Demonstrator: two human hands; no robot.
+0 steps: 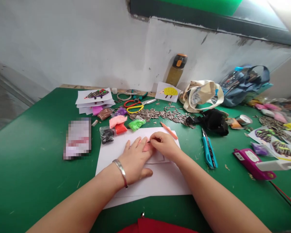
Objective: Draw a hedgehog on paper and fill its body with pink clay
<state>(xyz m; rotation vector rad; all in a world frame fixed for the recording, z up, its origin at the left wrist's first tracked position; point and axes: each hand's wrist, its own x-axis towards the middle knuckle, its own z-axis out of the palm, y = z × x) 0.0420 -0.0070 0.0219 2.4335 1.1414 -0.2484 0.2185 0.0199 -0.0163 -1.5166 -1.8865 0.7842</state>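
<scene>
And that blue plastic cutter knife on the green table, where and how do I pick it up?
I'd grip the blue plastic cutter knife by its wide handle, from the near side of the green table. It lies flat, handle nearest, metal tip toward the pale wall, so a grip across the handle should stay clear of the tip.

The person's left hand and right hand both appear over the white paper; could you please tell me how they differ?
The left hand lies palm down with its fingers spread, while the right hand is curled, its fingers pinching a small dark piece. The left hand has a silver metal bracelet at its wrist; the right hand has none. Both are over the white paper, close to a pink patch.
</scene>
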